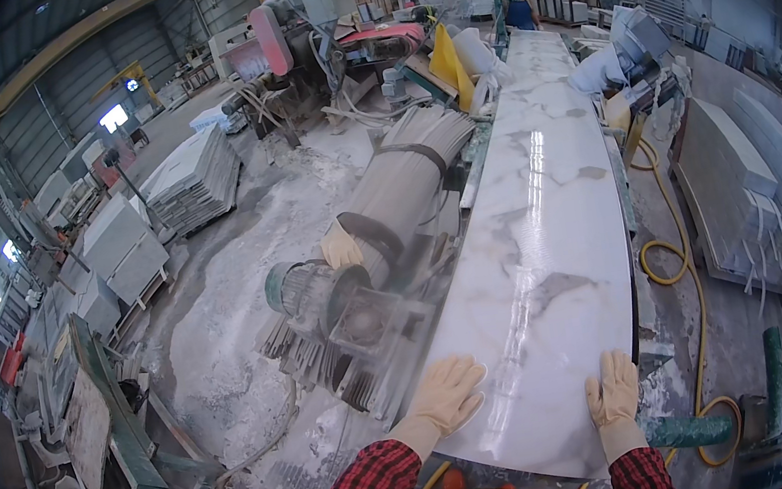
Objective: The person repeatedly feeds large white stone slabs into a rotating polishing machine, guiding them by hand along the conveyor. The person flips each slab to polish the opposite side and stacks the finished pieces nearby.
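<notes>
Dusty workshop floor (215, 321), glossy white slab (539, 253) up front: left hand (448, 395) and right hand (614, 389) resting near its edges, fingers stretched out, unclenched.

The head camera looks down and forward along the slab (543, 257) from its near end.

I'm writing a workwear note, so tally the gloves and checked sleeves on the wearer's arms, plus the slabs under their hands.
Cream gloves: 2, one each on the left hand and right hand
Red-and-black checked sleeves: 2
White marbled slab: 1, under both hands
Total: 5
</notes>
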Demonstrator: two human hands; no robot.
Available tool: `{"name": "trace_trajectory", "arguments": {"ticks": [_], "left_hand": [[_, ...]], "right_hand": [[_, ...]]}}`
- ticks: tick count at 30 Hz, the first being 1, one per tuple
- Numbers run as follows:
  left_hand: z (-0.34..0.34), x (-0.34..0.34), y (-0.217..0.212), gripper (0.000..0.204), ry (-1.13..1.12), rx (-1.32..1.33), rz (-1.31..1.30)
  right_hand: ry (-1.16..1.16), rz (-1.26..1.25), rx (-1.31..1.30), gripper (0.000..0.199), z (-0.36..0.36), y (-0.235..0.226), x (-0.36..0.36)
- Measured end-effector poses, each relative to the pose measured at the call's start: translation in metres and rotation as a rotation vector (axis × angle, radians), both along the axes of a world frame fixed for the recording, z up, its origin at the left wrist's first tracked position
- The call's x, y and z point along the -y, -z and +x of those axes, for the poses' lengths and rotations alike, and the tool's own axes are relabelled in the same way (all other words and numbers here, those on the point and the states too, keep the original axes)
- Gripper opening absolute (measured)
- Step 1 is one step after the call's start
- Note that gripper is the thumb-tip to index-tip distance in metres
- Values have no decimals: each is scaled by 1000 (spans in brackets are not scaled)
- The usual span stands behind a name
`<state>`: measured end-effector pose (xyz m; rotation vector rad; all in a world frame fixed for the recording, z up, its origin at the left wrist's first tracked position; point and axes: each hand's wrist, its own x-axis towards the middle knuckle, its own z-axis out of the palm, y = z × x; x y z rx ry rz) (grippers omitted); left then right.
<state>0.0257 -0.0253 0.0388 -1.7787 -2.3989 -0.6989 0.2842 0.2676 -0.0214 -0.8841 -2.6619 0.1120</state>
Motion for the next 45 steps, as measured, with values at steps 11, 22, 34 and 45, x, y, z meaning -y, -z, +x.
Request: {"name": "trace_trajectory", "arguments": {"ticks": [11, 22, 34, 45], "left_hand": [[4, 6, -1, 51, 4, -1, 11], [9, 11, 2, 47, -12, -31, -15], [9, 21, 9, 47, -4, -10, 56], [19, 28, 1, 48, -39, 16, 7]], "right_hand": [[14, -26, 17, 69, 5, 2, 5], [15, -27, 6, 69, 9, -4, 13], [-84, -112, -16, 67, 48, -3, 45], [-120, -5, 37, 70, 16, -6, 21]]}}
